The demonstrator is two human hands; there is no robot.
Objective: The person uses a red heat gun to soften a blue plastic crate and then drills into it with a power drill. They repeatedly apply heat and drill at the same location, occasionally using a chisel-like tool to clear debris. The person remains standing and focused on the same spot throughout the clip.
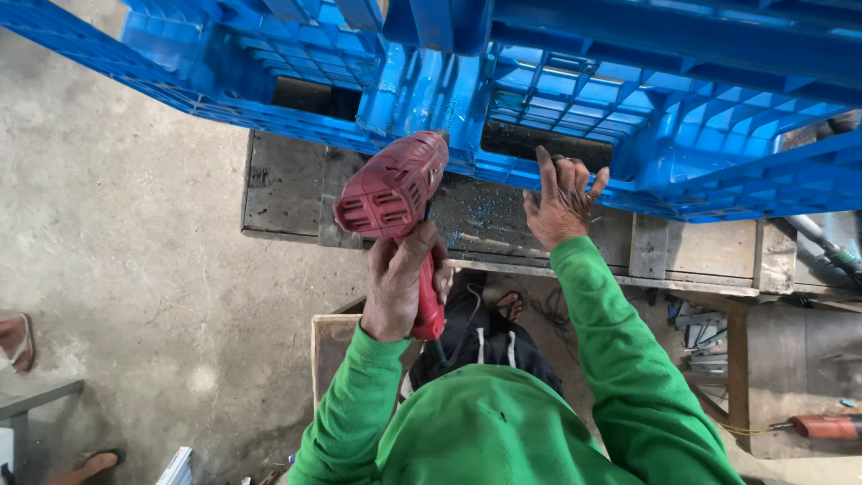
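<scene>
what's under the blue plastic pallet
A worn wooden bench sits under the blue plastic pallet, its top dusted with blue shavings. The right hand rests at the pallet's edge; the left hand holds a red drill. The bench's far part is covered.

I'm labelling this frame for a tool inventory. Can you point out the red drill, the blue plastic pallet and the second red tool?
red drill [392,187], head view, on its vented motor housing.
blue plastic pallet [575,90], head view, on its ribbed underside grid.
second red tool [828,426], head view, on its red body at the right edge.
</scene>
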